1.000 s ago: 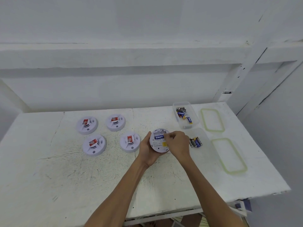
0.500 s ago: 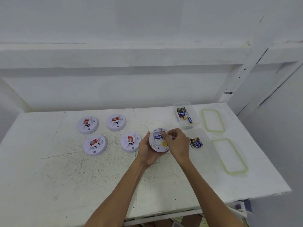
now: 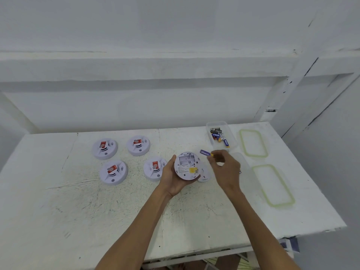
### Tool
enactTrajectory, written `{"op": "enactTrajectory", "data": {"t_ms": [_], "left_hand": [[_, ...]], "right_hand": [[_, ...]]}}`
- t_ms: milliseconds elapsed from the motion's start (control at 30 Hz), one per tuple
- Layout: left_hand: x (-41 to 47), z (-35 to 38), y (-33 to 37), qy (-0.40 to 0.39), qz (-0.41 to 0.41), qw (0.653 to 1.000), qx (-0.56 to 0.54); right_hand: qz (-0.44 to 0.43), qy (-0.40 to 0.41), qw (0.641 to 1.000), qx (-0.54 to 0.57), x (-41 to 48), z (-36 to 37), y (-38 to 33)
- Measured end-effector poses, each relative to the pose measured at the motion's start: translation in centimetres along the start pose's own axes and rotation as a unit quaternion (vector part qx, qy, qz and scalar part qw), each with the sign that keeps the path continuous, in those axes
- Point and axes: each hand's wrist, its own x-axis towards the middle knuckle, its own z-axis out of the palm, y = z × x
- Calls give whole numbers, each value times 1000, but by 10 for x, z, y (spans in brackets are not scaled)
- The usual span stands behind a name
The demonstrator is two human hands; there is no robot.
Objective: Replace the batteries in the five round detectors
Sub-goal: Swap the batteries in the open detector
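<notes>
Left hand (image 3: 171, 177) cups the upturned detector (image 3: 187, 165) mid-frame, its battery slot bare; right hand (image 3: 226, 168) pinches a battery (image 3: 205, 152) just beside it.

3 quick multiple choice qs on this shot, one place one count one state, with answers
1. Where is the clear tub of batteries? A) near left corner B) beyond the right hand C) on the floor
2. How many detectors lie face up on the table? A) two B) four C) six
3. The battery bay of the detector in the left hand is: A) empty B) full C) covered

1 B, it sits toward the far edge; 2 B, four show red labels; 3 A, bare slots, and the right hand pinches a battery.
</notes>
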Motion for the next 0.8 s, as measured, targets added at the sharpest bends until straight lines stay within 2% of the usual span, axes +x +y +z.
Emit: {"op": "enactTrajectory", "data": {"t_ms": [200, 567, 800], "left_hand": [[0, -4, 3, -4, 4, 1000, 2], [-5, -2, -4, 1, -12, 1000, 2], [-5, -5, -2, 6, -13, 1000, -8]], "right_hand": [[70, 60, 992, -81, 11, -44, 45], [115, -43, 964, -237, 4, -48, 75], [112, -59, 966, -223, 7, -47, 76]]}}
